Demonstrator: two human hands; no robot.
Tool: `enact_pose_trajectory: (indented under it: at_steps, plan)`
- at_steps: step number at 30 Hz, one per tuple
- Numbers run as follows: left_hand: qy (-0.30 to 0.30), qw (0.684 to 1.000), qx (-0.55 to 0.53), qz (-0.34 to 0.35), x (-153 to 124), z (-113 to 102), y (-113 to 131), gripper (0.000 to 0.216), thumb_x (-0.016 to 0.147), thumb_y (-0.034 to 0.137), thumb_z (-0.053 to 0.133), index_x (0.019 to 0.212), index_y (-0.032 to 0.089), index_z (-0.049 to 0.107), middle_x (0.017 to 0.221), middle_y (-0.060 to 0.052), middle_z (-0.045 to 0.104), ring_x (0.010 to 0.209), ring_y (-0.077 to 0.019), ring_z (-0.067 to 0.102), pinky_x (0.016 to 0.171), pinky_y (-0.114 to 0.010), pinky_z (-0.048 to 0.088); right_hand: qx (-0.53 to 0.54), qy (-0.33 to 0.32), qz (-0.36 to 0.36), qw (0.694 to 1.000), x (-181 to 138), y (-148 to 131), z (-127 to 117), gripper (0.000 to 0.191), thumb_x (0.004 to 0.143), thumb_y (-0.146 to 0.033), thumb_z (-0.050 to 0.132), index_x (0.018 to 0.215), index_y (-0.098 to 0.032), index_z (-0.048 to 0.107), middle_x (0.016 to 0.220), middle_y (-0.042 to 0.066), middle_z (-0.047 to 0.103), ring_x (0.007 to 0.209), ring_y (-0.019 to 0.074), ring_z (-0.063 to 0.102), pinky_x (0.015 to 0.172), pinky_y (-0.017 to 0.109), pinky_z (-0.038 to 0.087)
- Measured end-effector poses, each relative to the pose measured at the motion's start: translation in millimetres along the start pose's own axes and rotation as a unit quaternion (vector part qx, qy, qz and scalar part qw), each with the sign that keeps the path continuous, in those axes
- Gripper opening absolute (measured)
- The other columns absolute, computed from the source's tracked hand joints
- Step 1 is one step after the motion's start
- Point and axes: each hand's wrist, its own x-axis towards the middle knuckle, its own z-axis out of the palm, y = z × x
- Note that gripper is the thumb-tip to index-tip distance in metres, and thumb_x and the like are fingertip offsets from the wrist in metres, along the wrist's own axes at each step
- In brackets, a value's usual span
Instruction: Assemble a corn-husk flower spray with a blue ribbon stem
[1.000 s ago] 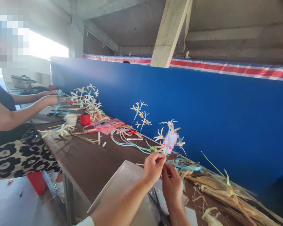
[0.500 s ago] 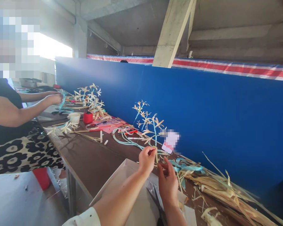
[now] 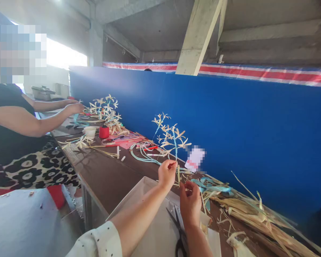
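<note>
My left hand (image 3: pixel 167 175) is closed, pinching the lower stem of a dried-leaf flower spray (image 3: pixel 176 142). Its stem is wrapped in light blue, and pale narrow-petalled blooms branch off above the hand. A short straw-coloured strip (image 3: pixel 178 175) shows just right of those fingers. My right hand (image 3: pixel 190 203) sits lower and to the right, fingers curled together near the strip's lower end. What it holds, if anything, is too small to make out. Black-handled scissors (image 3: pixel 178 228) lie blades apart on a white tray (image 3: pixel 139 214), beside my right wrist.
Dried husk strips (image 3: pixel 246 207) and blue ribbon (image 3: pixel 216 188) lie at right. Along the table stand a red thread spool (image 3: pixel 104 132), a white cup (image 3: pixel 90 132) and more flowers (image 3: pixel 104 107). A co-worker (image 3: pixel 13 117) works at left. A blue panel (image 3: pixel 243 125) borders the far side.
My left hand has shifted slightly up from my right hand with the spray. The fingers of my right hand have drawn closer together. The co-worker's hands have moved toward the flowers.
</note>
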Motion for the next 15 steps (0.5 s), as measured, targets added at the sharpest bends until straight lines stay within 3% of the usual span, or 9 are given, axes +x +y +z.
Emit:
enact_pose_trajectory:
  at_steps: [6,15]
  plan:
    - [-0.01,1.0,0.004,0.025,9.0,0.5,12.4,0.013,0.076,0.028,0.058,0.078,0.018,0.066,0.074,-0.001,0.067,0.067,-0.0113,0.058,0.066,-0.022,0.043,0.007,0.005,0.0,1.0,0.8,2.4,1.1,0.038,0.077,-0.05,0.055,0.098,-0.019,0.052,0.086,0.005,0.063,0.056,0.0142,0.052,0.056,0.028,0.042]
    - [-0.034,0.992,0.044,0.113,46.5,-16.5,52.8,0.011,0.077,0.027,0.059,0.076,0.018,0.067,0.074,0.0,0.067,0.066,-0.0109,0.057,0.064,-0.022,0.044,0.018,0.009,-0.02,1.0,1.5,1.0,0.2,0.039,0.078,-0.048,0.055,0.102,-0.017,0.053,0.087,0.007,0.063,0.058,0.0151,0.055,0.058,0.029,0.045]
